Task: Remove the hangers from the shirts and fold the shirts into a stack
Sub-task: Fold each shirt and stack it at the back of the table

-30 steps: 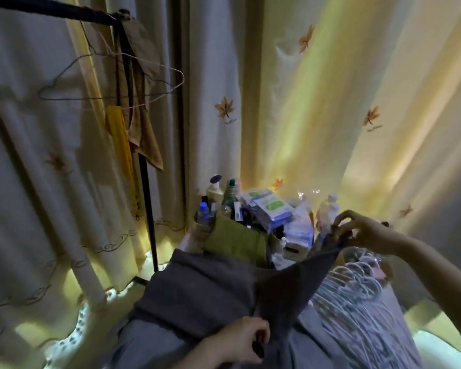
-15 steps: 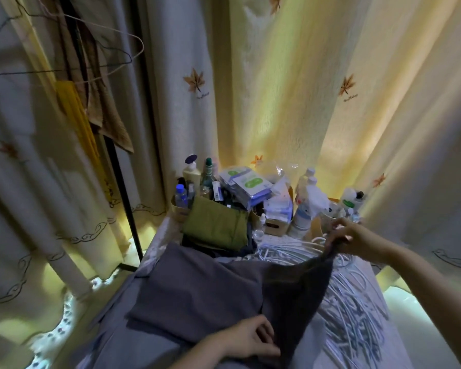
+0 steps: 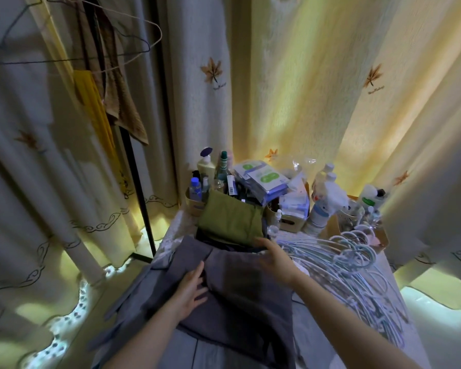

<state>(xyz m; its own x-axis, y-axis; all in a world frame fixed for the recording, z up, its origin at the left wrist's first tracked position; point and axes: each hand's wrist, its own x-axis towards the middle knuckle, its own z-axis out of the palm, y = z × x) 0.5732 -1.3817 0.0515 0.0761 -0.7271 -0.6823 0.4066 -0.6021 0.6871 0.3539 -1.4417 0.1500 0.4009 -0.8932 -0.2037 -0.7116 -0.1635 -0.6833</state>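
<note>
**Q:** What was pictured on the table [image 3: 313,347]?

**A:** A grey shirt [image 3: 240,302] was seen spread across the near part of the table, with one side folded over onto the rest. It was pressed flat under both hands.

**Q:** How were the hands placed?

**A:** The left hand [image 3: 190,288] was laid palm down on the shirt's left half, beside the folded edge. Its fingers were straight and spread, and nothing was gripped. The right hand [image 3: 273,258] was stretched to the shirt's far edge with its fingers extended over the cloth, and nothing was held in it either. Its outline was slightly blurred.

**Q:** What was found beyond the shirt?

**A:** A folded green shirt [image 3: 230,221] was stacked on dark cloth [image 3: 218,242], just past the grey shirt's far edge. It lay close to the right fingertips, but whether it was touched could not be told. Pale blue hangers [image 3: 357,262] were heaped on the table to the right of both shirts. Bottles [image 3: 205,169] and a packet [image 3: 264,181] with green marks were crowded at the back, against the leaf-patterned curtain [image 3: 290,89].

**Q:** And at the left?

**A:** A black pole [image 3: 141,187] was seen standing beside the table's far left corner. Wire hangers [image 3: 72,58] were hung near its top, and a brown towel [image 3: 123,110] and a yellow cloth [image 3: 93,107] were draped beside them.
</note>
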